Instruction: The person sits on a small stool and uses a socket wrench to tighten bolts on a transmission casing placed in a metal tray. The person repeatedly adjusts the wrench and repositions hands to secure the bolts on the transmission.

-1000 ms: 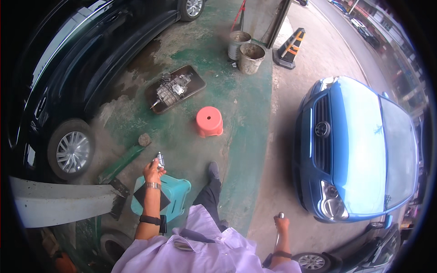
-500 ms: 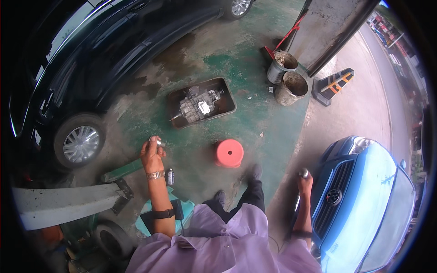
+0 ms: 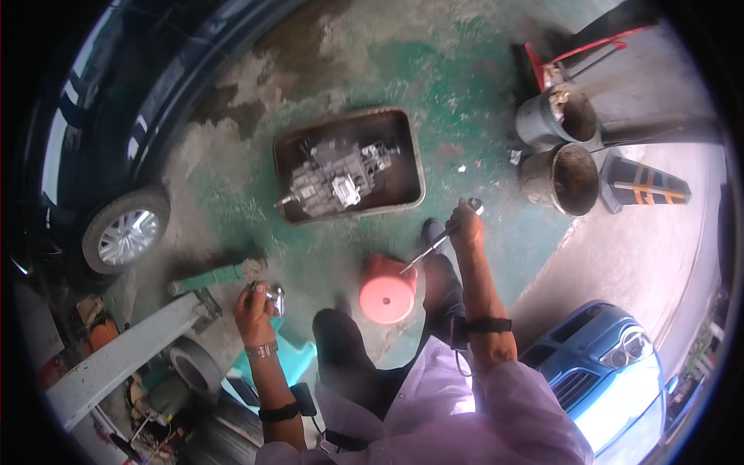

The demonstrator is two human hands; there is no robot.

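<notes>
My left hand [image 3: 253, 304] is closed around a small shiny metal part [image 3: 275, 295], held out over the green floor beside a green bar [image 3: 209, 276]. My right hand [image 3: 465, 225] grips a long metal ratchet wrench [image 3: 438, 243] by its head end, the handle slanting down toward a round red stool [image 3: 387, 289]. Ahead of both hands a grey gearbox [image 3: 333, 177] lies in a rusty brown metal tray [image 3: 412, 167]. My dark trouser legs and shoe reach toward the stool.
A black car with a silver wheel [image 3: 124, 235] fills the left. A blue car [image 3: 620, 372] is at the lower right. Two dirty buckets [image 3: 562, 174] and a black-and-orange cone [image 3: 643, 186] stand at the right. A turquoise stool [image 3: 298, 360] and a grey beam [image 3: 116, 360] sit at the lower left.
The view has swung so the tray and red stool sit closer and more central. My right hand has risen from my side up toward the tray with the wrench. My left hand stays raised.
</notes>
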